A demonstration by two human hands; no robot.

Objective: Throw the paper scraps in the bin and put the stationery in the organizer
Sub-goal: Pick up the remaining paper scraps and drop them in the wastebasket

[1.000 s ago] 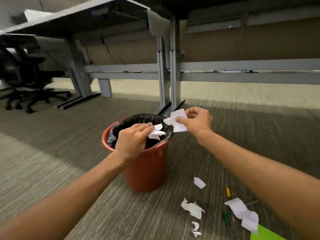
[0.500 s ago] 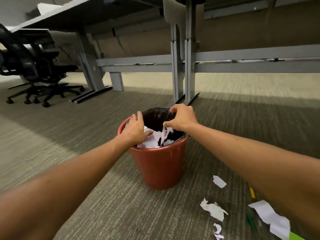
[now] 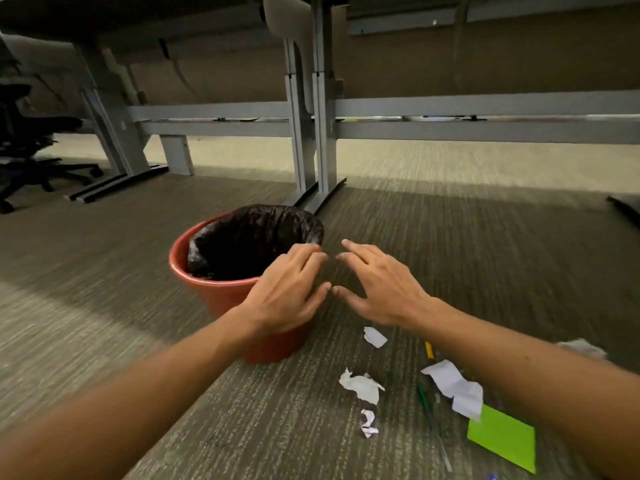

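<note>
A red bin (image 3: 221, 296) with a black liner (image 3: 256, 233) stands on the carpet. My left hand (image 3: 289, 292) hovers in front of the bin's right rim, empty, fingers apart. My right hand (image 3: 379, 285) is just right of it, also empty and spread. White paper scraps lie on the floor below: a small one (image 3: 374, 337), a crumpled one (image 3: 362, 385), a tiny one (image 3: 367, 423) and a larger sheet (image 3: 455, 388). A yellow pencil (image 3: 429, 350), a green pen (image 3: 425, 401) and a green sticky-note pad (image 3: 502, 439) lie beside them. No organizer is in view.
Grey desk legs (image 3: 311, 133) and crossbars stand behind the bin. A black office chair (image 3: 24, 143) is at the far left. Another crumpled scrap (image 3: 583, 347) shows behind my right forearm. A dark object (image 3: 627, 206) lies at the right edge.
Both hands held paper scraps over the bin, dropped them inside, then drew back to the right of the bin, empty. The view shifted right.
</note>
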